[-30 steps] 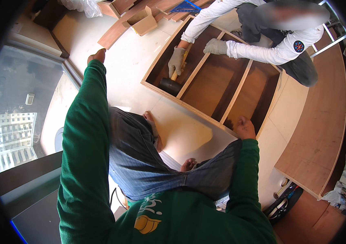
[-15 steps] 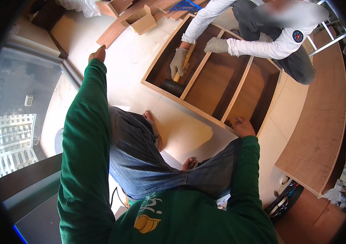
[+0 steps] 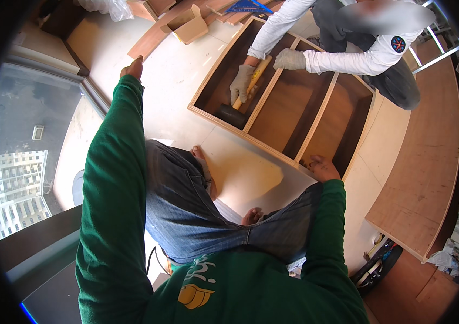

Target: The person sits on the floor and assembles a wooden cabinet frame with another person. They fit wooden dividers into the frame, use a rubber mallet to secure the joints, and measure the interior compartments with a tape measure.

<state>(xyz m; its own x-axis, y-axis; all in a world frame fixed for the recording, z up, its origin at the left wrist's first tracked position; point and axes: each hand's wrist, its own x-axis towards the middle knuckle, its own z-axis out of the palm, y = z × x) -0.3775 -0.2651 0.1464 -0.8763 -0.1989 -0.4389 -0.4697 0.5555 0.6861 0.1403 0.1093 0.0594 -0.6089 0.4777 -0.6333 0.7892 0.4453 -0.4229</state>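
A wooden cabinet frame (image 3: pixel 259 141) with three compartments lies on the floor before my knees. My right hand (image 3: pixel 325 168) grips its near edge at the right-hand compartment, fingers curled over the rim. Stretched far forward on the left, my left hand (image 3: pixel 133 68) appears at the near end of a wooden plank (image 3: pixel 151 41); its fingers are partly hidden, and whether it touches the plank is unclear. Across the frame a co-worker in grey gloves holds a rubber mallet (image 3: pixel 231 115) by its yellow handle in the left compartment. The co-worker's other glove (image 3: pixel 290 59) rests on a divider.
An open cardboard box (image 3: pixel 190 31) and a blue triangular square (image 3: pixel 245 6) lie among boards at the back. Along the right side stretches a long curved-looking wooden panel (image 3: pixel 421 162). A glass pane (image 3: pixel 38 102) stands at my left; a ladder (image 3: pixel 440 54) is behind the co-worker.
The co-worker's mallet and gloves have shifted slightly to the right. My left hand has turned a little, while my right hand keeps its place on the frame.
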